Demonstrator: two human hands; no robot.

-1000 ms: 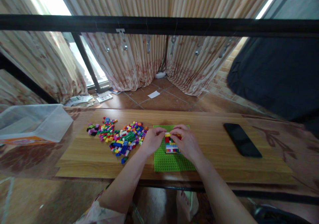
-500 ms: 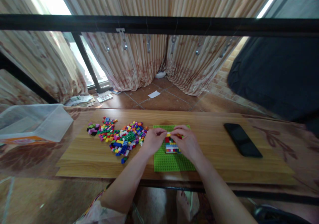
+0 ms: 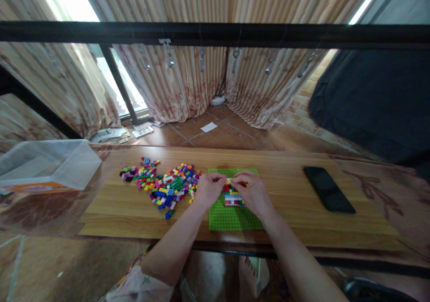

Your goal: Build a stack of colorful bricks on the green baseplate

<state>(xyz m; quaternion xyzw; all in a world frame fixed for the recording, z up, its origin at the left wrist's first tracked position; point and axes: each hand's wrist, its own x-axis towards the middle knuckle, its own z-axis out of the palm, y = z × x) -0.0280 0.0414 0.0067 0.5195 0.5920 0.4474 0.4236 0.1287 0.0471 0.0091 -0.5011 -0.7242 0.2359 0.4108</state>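
Note:
A green studded baseplate [image 3: 231, 221] lies on the wooden board, with a low structure of multicoloured toy bricks [image 3: 233, 198] in its middle. Over the structure's far edge, my left hand [image 3: 211, 189] is closed in a pinch, its fingertips at a small yellow toy brick [image 3: 228, 182]. From the other side, my right hand [image 3: 251, 189] pinches at the same yellow brick and covers the right part of the structure. Fingers partly hide the brick, so I cannot tell whether it is seated. Left of the baseplate spreads a pile of loose toy bricks [image 3: 176, 184].
A translucent plastic bin [image 3: 72, 163] stands at the far left. A black phone [image 3: 328, 189] lies on the right part of the wooden board [image 3: 285, 221]. Beyond the board, a dark rail [image 3: 215, 34] crosses in front of striped curtains [image 3: 188, 82].
The view has shifted slightly. Both hands stay at the structure's far edge, pinching at the yellow brick, with hardly any movement.

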